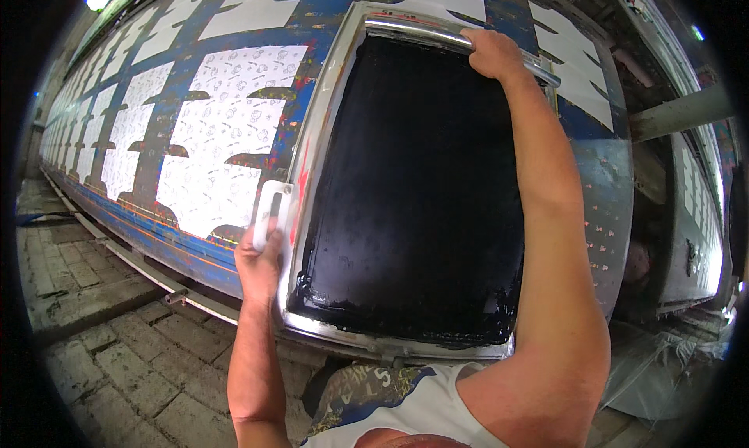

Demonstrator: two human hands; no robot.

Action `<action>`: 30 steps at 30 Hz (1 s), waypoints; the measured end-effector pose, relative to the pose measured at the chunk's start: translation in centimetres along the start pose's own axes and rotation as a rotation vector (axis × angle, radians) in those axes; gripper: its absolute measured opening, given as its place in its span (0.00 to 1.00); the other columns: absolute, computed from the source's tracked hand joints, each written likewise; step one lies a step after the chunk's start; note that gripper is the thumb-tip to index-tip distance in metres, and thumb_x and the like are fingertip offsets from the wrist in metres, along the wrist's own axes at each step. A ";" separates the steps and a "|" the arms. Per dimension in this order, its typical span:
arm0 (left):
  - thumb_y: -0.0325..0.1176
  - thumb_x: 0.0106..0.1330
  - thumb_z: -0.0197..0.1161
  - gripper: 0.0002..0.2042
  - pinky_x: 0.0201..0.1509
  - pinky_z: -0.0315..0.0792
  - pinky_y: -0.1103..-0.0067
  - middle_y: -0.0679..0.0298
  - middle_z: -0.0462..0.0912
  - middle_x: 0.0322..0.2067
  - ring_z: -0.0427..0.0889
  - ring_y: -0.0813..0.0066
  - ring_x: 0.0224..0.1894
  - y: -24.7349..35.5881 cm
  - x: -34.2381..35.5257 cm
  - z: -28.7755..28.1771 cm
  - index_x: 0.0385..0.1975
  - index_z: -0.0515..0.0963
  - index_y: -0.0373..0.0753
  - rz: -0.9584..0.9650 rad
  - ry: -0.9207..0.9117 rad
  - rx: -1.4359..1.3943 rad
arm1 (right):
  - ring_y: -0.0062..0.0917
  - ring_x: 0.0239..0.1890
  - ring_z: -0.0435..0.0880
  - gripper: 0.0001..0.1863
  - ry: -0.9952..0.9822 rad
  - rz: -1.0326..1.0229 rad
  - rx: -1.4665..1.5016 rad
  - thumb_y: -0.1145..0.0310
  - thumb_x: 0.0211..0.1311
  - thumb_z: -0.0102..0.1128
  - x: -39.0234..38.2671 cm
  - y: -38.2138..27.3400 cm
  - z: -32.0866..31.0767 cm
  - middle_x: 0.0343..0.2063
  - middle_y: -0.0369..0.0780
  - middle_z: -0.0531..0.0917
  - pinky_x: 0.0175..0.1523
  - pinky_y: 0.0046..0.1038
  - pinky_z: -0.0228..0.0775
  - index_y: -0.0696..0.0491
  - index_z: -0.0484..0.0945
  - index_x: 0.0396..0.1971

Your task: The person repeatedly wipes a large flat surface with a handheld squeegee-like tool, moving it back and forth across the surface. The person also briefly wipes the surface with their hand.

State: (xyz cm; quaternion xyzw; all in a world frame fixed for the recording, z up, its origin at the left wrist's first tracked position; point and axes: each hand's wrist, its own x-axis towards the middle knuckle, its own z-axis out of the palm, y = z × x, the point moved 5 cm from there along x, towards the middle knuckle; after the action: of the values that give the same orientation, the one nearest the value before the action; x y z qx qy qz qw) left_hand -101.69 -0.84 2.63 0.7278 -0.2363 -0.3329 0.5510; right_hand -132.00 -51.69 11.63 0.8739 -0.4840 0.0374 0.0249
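A screen-printing frame (pixel 310 155) lies before me on a long table, its mesh covered with glossy black ink (pixel 421 190). My left hand (pixel 259 264) is closed round a white handle (pixel 265 214) on the frame's left side. At the far end, my right hand (pixel 495 54) grips a shiny metal bar (pixel 417 32), which looks like a squeegee and lies across the frame. My right forearm passes over the frame's right edge and hides part of it. Thicker ink has gathered along the near edge of the mesh.
White fabric pieces (pixel 226 124), some with small printed figures, lie in rows on the blue, stained table (pixel 175 237). A pipe (pixel 125 253) runs along its left side above a brick floor (pixel 148 362). Another pipe (pixel 679 112) and clear plastic sheeting (pixel 655 374) are at the right.
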 end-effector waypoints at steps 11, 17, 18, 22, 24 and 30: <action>0.21 0.78 0.68 0.10 0.52 0.77 0.82 0.68 0.91 0.45 0.85 0.84 0.44 0.4 0.2 0.3 0.55 0.88 0.32 -0.003 -0.016 -0.015 | 0.51 0.54 0.90 0.20 -0.085 -0.088 0.055 0.77 0.57 0.60 -7.8 -3.8 -1.2 0.47 0.48 0.92 0.58 0.54 0.82 0.46 0.87 0.48; 0.20 0.77 0.68 0.12 0.55 0.77 0.83 0.68 0.92 0.46 0.85 0.84 0.46 0.2 0.5 0.3 0.58 0.87 0.32 0.034 -0.079 -0.006 | 0.49 0.49 0.90 0.16 -0.103 -0.116 0.092 0.77 0.56 0.63 -18.5 -8.5 -2.1 0.42 0.45 0.91 0.53 0.52 0.82 0.47 0.86 0.44; 0.20 0.77 0.68 0.12 0.54 0.77 0.83 0.68 0.92 0.46 0.85 0.85 0.46 0.0 0.6 0.3 0.58 0.88 0.32 0.032 -0.077 -0.014 | 0.49 0.49 0.90 0.16 -0.103 -0.126 0.103 0.77 0.56 0.63 -20.4 -9.4 -2.4 0.42 0.44 0.91 0.53 0.52 0.82 0.47 0.86 0.44; 0.22 0.77 0.69 0.09 0.40 0.74 0.84 0.70 0.89 0.37 0.80 0.88 0.35 -0.7 1.2 0.4 0.53 0.89 0.33 0.093 -0.079 -0.086 | 0.45 0.50 0.90 0.19 -0.088 -0.147 0.131 0.79 0.57 0.63 -28.0 -13.1 -3.3 0.42 0.42 0.91 0.55 0.48 0.82 0.45 0.88 0.47; 0.22 0.77 0.69 0.09 0.44 0.76 0.82 0.68 0.90 0.38 0.82 0.86 0.37 -1.0 1.5 0.4 0.53 0.89 0.33 0.142 -0.083 -0.064 | 0.44 0.50 0.91 0.18 -0.068 -0.161 0.145 0.79 0.56 0.63 -31.6 -15.2 -3.8 0.41 0.42 0.90 0.53 0.47 0.83 0.45 0.89 0.45; 0.24 0.76 0.69 0.09 0.50 0.78 0.79 0.65 0.92 0.42 0.85 0.82 0.42 -1.6 2.2 0.5 0.52 0.89 0.32 0.181 -0.094 -0.024 | 0.39 0.43 0.91 0.18 -0.013 -0.173 0.185 0.78 0.50 0.71 -41.6 -20.6 -6.0 0.37 0.39 0.88 0.49 0.43 0.85 0.48 0.88 0.44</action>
State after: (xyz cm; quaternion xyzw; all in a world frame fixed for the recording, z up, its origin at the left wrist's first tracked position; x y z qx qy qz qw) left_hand -100.64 -2.27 0.55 0.6805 -0.3227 -0.3185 0.5757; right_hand -136.82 -5.18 13.71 0.9112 -0.4015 0.0739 -0.0559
